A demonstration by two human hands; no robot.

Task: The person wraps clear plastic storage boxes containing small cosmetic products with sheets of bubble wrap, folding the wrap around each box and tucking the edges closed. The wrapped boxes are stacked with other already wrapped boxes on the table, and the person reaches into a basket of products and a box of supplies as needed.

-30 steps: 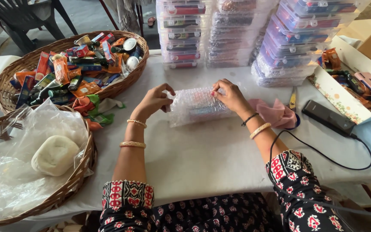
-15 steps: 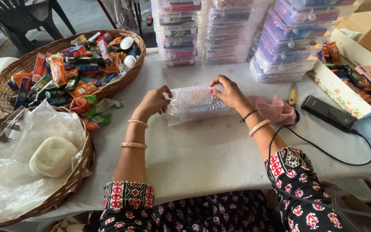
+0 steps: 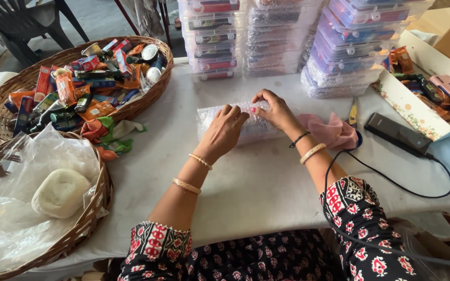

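Head view is showing the left hand (image 3: 224, 130) and right hand (image 3: 273, 109) pressing curled fingers onto the bubble-wrapped bundle (image 3: 246, 125), mid-wrapping; closing the wrap's loose edge likely needs a firm hold.

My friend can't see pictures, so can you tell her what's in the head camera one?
Both hands, left hand and right hand, press on a bubble-wrapped bundle on a white table. Two wicker baskets sit left, one full of colourful packets; clear stacked boxes stand behind.
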